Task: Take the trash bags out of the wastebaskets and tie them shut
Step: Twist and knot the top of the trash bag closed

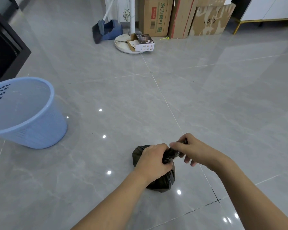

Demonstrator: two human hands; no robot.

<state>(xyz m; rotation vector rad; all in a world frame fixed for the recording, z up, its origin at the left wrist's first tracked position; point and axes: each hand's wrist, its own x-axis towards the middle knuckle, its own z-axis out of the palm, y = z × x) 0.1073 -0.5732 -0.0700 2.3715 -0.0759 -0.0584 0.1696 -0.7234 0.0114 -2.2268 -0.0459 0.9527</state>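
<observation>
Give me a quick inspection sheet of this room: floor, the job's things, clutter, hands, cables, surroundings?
Surface: glossy grey tiled floor, light spots reflected.
Job's things: black trash bag on the floor; blue wastebasket apart at left, no bag visible inside.
Clutter: small printed box on a round white stand base.
Hands: left hand grips the bag's neck; right hand pinches its twisted top.
Cables: nothing seen.
Surroundings: broom and dustpan, cardboard boxes, dark cabinet.
</observation>
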